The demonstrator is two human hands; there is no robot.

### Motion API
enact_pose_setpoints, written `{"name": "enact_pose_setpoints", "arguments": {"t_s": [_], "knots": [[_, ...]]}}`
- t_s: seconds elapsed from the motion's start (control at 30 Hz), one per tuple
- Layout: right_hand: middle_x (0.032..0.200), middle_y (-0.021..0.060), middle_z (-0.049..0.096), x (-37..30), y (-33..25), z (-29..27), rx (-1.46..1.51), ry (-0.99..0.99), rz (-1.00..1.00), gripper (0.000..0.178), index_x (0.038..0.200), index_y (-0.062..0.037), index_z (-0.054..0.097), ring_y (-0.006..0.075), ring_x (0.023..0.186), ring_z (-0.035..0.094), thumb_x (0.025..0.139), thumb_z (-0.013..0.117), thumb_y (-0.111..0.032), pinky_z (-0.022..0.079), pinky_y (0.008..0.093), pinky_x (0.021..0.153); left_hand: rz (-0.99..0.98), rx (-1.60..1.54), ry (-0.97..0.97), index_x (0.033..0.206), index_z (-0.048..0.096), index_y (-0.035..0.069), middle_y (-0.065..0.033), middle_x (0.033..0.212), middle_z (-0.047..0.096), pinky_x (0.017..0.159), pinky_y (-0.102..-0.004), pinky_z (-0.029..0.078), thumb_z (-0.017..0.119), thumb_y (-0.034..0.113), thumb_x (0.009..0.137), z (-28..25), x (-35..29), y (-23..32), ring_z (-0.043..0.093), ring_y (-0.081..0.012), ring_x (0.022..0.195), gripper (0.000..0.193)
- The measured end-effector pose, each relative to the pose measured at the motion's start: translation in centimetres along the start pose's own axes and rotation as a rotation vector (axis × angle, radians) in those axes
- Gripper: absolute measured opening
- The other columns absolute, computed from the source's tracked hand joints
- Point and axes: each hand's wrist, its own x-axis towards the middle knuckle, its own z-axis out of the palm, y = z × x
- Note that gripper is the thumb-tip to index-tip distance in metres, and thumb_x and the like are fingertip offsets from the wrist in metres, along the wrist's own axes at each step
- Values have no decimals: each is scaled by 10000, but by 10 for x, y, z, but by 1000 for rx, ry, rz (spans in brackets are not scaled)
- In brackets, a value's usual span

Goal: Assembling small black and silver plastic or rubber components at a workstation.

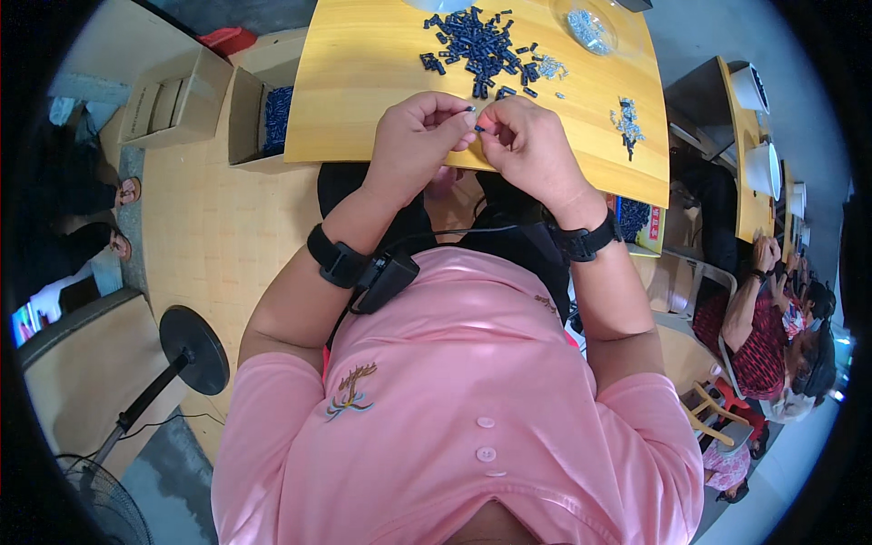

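Over the near edge of the yellow table, my two hands meet with fingertips almost touching. My left hand (pixel 413 141) is closed in a pinch, and a tiny silvery piece (pixel 470 109) shows at its fingertips. A small dark piece (pixel 479 128) sits in the pinch of my right hand (pixel 531 150); its exact kind is too small to tell. Just beyond lies a heap of small black cylindrical parts (pixel 481 45). Small silvery parts (pixel 549 67) are scattered at the heap's right side.
A separate cluster of silvery and black pieces (pixel 627 123) lies at the table's right. Farther back stands a round clear dish (pixel 610 18). Boxes of dark parts flank the table, a cardboard box (pixel 243 118) left and a colourful box (pixel 650 232) right. Other people (pixel 745 318) sit at the far right.
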Motion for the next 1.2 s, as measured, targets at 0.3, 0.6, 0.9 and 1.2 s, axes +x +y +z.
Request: {"name": "enact_pose_setpoints", "arguments": {"t_s": [0.3,0.6,0.9,1.2], "knots": [[715,191,567,1,-7,-1,-240,0,-132,99,746,7,557,365,703,561,732,576,-90,464,424,639,81,271,24,960,614,-30,-67,839,643,676,-212,494,649,78,815,4,-5,0,602,-91,746,184],[751,51,613,-10,12,7,674,-10,251,125,895,19,600,118,661,585,778,627,-18,458,222,589,-116,-120,4,992,591,-22,-80,840,639,675,-215,516,652,77,810,-2,-5,3,631,-134,732,216],[769,8,627,-11,11,2,981,143,332,129,951,-1,636,50,662,549,828,622,-35,432,172,607,-41,-218,-40,996,620,-26,-58,829,648,605,-173,488,676,90,794,2,-7,8,612,-79,708,240],[696,-15,595,-8,-7,-17,580,167,258,100,895,-7,669,38,613,522,806,657,-52,418,169,569,111,39,-81,991,645,-23,-68,892,656,713,-217,503,656,84,814,0,-11,10,613,-101,795,208]]}}
